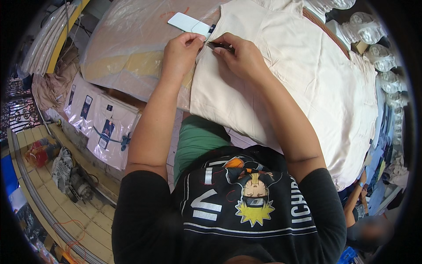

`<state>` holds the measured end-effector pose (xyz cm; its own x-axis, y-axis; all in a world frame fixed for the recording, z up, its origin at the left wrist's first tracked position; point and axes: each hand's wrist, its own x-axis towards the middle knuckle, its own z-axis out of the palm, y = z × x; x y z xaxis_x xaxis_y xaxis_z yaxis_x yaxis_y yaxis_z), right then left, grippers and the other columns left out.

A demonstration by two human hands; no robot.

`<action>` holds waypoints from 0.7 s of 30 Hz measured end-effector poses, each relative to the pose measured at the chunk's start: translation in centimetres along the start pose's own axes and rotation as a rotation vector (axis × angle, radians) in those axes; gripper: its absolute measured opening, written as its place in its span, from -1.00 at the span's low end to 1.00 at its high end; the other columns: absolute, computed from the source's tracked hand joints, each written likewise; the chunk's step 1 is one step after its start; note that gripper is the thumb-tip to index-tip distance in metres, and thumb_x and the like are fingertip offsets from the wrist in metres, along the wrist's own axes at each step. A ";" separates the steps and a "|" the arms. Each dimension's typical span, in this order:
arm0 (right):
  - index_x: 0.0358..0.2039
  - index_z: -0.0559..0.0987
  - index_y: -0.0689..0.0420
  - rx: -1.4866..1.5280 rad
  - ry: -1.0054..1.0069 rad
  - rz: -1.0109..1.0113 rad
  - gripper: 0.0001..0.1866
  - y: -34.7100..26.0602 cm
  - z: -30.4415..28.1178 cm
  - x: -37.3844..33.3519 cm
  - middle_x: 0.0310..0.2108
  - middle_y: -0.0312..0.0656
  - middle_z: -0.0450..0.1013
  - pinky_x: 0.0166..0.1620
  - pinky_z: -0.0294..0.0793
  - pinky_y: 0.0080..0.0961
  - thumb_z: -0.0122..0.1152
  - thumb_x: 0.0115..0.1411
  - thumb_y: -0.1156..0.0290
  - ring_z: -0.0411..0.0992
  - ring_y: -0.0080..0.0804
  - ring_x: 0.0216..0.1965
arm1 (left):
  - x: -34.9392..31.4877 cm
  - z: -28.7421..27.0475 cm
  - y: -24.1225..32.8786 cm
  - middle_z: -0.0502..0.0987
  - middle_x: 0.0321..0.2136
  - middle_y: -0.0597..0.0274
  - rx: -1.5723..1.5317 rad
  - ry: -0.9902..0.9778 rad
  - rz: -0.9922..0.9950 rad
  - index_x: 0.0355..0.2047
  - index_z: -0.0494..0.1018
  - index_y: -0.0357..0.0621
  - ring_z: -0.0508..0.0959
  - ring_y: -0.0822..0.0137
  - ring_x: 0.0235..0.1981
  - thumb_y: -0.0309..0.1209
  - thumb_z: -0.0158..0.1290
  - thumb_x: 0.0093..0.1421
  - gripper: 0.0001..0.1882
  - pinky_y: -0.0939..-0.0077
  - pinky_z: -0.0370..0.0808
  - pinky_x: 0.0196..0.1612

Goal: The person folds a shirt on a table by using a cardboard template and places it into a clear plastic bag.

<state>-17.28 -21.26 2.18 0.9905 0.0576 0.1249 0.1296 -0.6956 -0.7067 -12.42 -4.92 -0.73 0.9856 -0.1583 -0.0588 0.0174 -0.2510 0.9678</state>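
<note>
Pinching at edge of cream garment [307, 88] with left hand [181, 53]; gripping slim dark tool [220, 45] in right hand [246, 59]. Includes dark label [212, 28] just beyond — also bagged garments [118, 125] bearing printed tags [105, 134].

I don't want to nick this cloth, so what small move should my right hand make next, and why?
I'd perhaps draw the dark tool in your right hand back slightly before using it. Its tip lies very near your left hand, which pinches by the edge of the cream cloth; what that hand grips is too small to tell.
</note>
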 end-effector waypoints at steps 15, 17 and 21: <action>-0.26 0.60 0.08 -0.032 0.263 0.258 -0.67 3.3 -12.4 -6.5 -0.51 -0.18 0.52 -0.43 0.43 -0.48 0.27 0.04 0.14 0.47 -0.40 -0.51 | -9.1 -10.0 7.6 0.47 -0.13 -0.10 0.970 -0.227 0.148 -0.10 0.43 -0.26 0.43 0.04 -0.03 -0.42 0.03 0.11 -0.67 0.30 0.32 0.05; -0.32 0.62 0.15 0.007 0.424 0.360 -0.63 5.3 -15.0 -9.1 -0.53 -0.17 0.49 -0.43 0.39 -0.53 0.24 0.07 0.07 0.42 -0.43 -0.51 | -8.4 -4.6 7.9 0.42 -0.04 -0.09 0.864 -0.210 0.467 -0.01 0.38 -0.23 0.37 0.03 0.05 -0.42 0.03 0.12 -0.60 0.30 0.26 0.12; -0.25 0.60 0.11 0.238 0.631 0.427 -0.69 9.4 -24.9 -17.0 -0.60 -0.40 0.35 -0.54 0.15 -0.70 0.13 0.17 0.15 0.19 -0.70 -0.58 | -10.4 6.6 6.1 0.27 0.11 0.00 0.697 -0.330 0.761 0.03 0.34 -0.18 0.23 0.04 0.16 -0.43 0.04 0.12 -0.57 0.24 0.14 0.19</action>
<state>-34.04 -46.63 10.81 0.7529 -0.6451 0.1304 -0.1783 -0.3905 -0.9032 -23.65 -11.11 4.13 0.6015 -0.7254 0.3345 -0.7820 -0.4492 0.4321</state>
